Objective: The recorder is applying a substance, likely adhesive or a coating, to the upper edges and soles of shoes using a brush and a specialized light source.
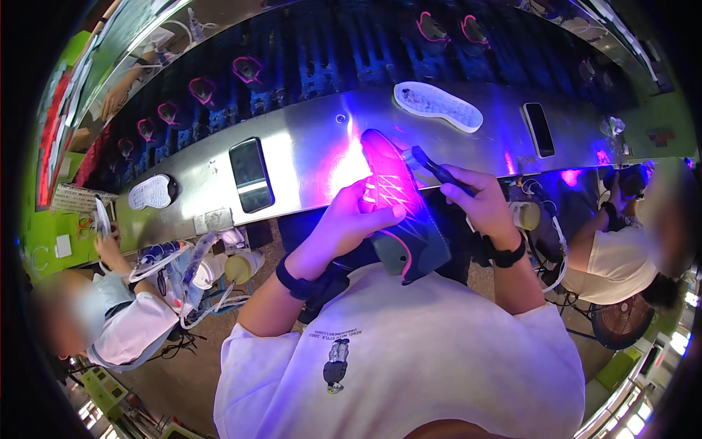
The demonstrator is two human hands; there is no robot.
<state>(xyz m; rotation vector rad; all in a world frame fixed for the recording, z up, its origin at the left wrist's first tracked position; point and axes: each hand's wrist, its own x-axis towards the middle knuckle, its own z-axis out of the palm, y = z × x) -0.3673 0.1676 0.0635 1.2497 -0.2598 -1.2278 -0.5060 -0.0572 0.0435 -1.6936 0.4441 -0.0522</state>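
Note:
A dark shoe upper with white laces and a pink collar edge lies under pink-violet light, its toe pointing away over the metal ledge. My left hand grips it by the side, thumb across the laces. In my right hand is a brush with a dark handle and a blue-lit head. The bristles are at the shoe's right edge near the toe; I cannot tell whether they touch. A white shoe sole rests on the ledge beyond the brush.
A metal ledge runs along a dark conveyor carrying several pink-edged shoe uppers. Phones lie on the ledge at both sides. Another white sole is farther left. Co-workers sit left and right, beside pots and hoses.

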